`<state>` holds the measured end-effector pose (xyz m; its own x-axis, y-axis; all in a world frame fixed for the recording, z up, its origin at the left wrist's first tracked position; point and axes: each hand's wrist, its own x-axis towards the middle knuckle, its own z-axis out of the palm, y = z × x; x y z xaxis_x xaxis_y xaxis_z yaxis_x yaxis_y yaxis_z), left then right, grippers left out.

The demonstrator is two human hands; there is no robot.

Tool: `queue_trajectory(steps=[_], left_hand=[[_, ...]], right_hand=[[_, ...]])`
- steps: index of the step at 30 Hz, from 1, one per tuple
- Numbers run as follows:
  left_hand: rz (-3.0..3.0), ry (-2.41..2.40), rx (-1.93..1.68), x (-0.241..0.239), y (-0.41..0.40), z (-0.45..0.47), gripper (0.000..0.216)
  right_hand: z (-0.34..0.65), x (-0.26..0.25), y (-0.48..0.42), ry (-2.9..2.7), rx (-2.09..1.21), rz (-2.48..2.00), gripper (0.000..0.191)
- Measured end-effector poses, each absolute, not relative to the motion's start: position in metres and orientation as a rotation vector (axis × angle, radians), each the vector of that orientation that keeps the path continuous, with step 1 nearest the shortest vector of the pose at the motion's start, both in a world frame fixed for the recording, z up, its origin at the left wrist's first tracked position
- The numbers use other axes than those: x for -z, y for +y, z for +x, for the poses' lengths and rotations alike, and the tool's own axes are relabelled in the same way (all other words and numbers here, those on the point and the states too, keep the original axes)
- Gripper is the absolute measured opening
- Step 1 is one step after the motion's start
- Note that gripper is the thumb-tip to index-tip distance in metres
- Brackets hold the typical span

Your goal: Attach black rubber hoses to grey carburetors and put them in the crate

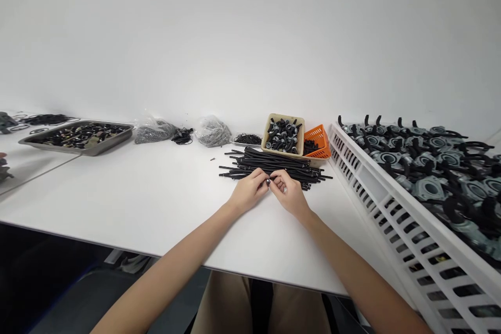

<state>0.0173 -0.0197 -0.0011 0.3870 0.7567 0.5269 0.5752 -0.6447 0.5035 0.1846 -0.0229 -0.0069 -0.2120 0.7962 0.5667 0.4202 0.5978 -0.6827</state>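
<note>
My left hand [247, 191] and my right hand [290, 194] meet just above the table, with thumbs and fingertips pinched together. Between them shows a small dark part with a shiny spot [268, 181]; its kind is too small to make out, and the fingers cover most of it. Directly behind the fingers lies a loose pile of thin black rubber tubes [270, 162], roughly side by side. Beyond the pile, a cream basket [266, 147] holds several black and grey fittings [284, 134].
On the right stands a large white slatted crate [376, 209] full of grey metal housings [430, 188] with black hoses. An orange basket [324, 141] leans beside the cream one. Two plastic bags [213, 131] and a metal tray [94, 150] of small parts stand along the wall.
</note>
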Motion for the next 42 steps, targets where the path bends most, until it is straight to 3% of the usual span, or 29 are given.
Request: queue_trajectory(steps=[42], left_hand=[[2.404, 1.177, -1.219, 0.007, -0.016, 0.017, 0.015]], right_hand=[[0.187, 0.008, -0.021, -1.825, -0.379, -0.961, 0.02]])
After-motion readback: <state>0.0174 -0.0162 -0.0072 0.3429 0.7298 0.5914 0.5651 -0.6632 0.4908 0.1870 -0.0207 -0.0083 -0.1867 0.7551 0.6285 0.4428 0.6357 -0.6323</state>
